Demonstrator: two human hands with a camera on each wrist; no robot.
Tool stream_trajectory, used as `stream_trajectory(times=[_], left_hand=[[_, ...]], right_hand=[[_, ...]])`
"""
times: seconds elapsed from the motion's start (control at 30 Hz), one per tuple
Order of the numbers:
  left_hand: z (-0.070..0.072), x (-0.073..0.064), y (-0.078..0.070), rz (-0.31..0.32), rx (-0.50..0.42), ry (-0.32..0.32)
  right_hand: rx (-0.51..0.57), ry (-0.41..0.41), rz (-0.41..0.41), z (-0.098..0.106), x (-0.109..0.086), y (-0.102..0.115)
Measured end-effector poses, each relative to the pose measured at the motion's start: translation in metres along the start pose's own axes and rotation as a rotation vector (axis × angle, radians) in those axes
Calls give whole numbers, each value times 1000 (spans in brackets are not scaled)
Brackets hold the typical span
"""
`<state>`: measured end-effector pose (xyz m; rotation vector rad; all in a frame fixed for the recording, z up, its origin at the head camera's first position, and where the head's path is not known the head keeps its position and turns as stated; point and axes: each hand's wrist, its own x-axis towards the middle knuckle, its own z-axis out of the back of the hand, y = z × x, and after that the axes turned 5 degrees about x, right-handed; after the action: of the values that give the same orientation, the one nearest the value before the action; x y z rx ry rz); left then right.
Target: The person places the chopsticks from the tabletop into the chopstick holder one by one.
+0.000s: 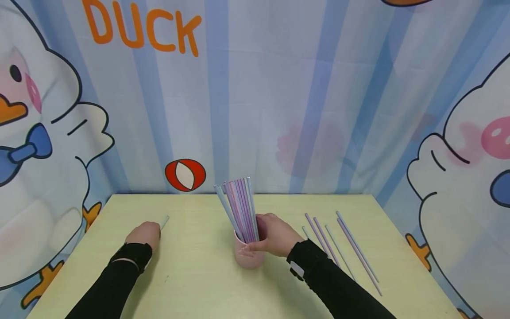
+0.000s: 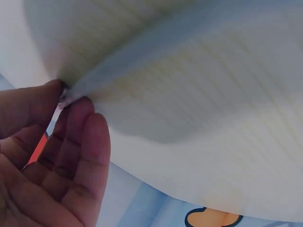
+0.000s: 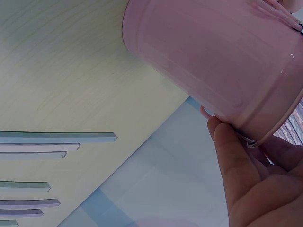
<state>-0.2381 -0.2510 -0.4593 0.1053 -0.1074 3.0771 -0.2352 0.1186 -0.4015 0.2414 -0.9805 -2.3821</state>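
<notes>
A pale blue straw (image 2: 156, 52) is pinched at its end between the thumb and fingertips of my left hand (image 1: 144, 235), low over the left part of the table. In the head view only a short tip of that straw (image 1: 165, 221) shows past the hand. Near the table's middle stands a small pink bucket (image 1: 248, 260) filled with a bundle of purple, pink and blue straws (image 1: 241, 208). My right hand (image 1: 276, 235) grips the bucket's rim from the right. The right wrist view shows fingers (image 3: 232, 156) at the rim beside the handle joint.
Several loose straws (image 1: 360, 254) lie on the table (image 1: 191, 266) to the right, some partly covered by my right forearm. Behind the table's far edge hangs a striped curtain (image 1: 255, 110) with duck pictures.
</notes>
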Motion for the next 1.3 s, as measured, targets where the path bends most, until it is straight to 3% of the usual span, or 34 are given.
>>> stream_trajectory(times=[0.4,0.53,0.77,1.0,1.13,1.3], left_hand=[[-2,6,-15,9,-101,68],[10,10,-27,24,-174,59],[52,8,-49,9,-327,-51],[99,-2,-67,-2,-510,-213],[115,-6,-76,-4,-590,-283],[124,-7,-86,-16,-711,-349]], right_hand=[[-16,-6,-20,-1,1,-3],[-16,-8,-7,0,0,-3],[-6,-21,-1,0,0,-4],[-1,-19,-14,1,1,-4],[7,-17,-24,0,1,-4],[36,-7,-33,-1,2,-4]])
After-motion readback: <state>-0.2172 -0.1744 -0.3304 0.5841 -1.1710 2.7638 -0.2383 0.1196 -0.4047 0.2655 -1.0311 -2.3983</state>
